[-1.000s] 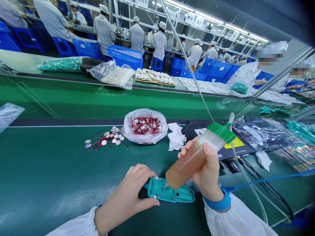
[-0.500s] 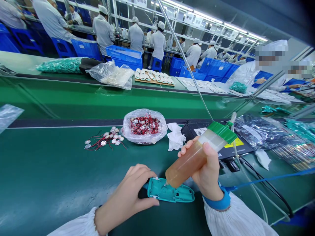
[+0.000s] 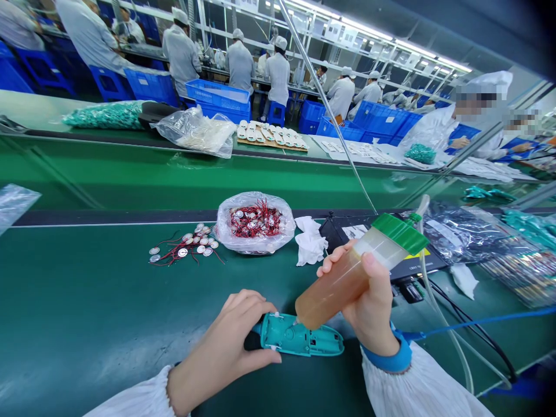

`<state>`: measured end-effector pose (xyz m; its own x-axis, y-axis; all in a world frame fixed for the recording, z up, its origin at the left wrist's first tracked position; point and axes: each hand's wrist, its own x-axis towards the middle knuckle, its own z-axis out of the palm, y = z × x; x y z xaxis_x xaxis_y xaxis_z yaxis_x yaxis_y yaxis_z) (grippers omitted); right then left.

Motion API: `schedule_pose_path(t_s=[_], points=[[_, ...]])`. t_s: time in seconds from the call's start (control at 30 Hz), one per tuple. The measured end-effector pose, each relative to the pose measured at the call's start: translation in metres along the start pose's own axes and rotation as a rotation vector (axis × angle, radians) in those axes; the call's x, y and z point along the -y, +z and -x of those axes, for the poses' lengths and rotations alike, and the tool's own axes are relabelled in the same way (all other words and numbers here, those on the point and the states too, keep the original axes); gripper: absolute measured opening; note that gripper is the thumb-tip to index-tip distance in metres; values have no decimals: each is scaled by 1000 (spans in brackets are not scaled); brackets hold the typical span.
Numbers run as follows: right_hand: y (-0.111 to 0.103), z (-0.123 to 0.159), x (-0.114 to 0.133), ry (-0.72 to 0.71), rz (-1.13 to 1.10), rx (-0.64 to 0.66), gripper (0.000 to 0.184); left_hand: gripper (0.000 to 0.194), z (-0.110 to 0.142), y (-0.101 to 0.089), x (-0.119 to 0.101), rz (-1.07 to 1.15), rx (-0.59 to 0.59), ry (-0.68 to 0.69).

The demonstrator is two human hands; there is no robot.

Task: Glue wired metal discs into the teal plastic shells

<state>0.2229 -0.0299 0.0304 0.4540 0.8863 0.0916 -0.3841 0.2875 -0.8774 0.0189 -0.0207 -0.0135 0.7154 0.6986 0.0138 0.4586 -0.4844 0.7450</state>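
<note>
We look across a green counter (image 3: 108, 301) toward a pale raised shelf (image 3: 39, 110); beyond it stand blue stools (image 3: 276, 113) and stacked blue crates (image 3: 382, 119); white framing (image 3: 304, 35) crosses the room; long strip lights (image 3: 369, 32) slant overhead, bright against the dim ceiling.

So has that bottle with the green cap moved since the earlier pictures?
Yes, slightly: the green-capped bottle has shifted to the right, judged against the teal shell lying below it.
</note>
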Motion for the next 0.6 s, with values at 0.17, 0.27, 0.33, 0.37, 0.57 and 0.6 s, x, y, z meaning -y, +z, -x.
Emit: schedule_pose_path(t_s=[0.17,0.27,0.33,0.37,0.57,0.6], points=[[0,3,0,-27,1,24,33,39,0,1,1,7,17,-3],[0,4,0,-46,-18,49,32,40,0,1,2,-2,23,4],[1,5,1,-66,-24,70,31,40,0,1,3,-4,28,13],[1,5,1,-77,-24,80,30,39,1,1,3,-5,28,16],[1,9,6,-139,7,168,29,41,2,1,3,-4,23,36],[1,10,6,-151,10,185,29,42,1,1,2,-6,22,40]])
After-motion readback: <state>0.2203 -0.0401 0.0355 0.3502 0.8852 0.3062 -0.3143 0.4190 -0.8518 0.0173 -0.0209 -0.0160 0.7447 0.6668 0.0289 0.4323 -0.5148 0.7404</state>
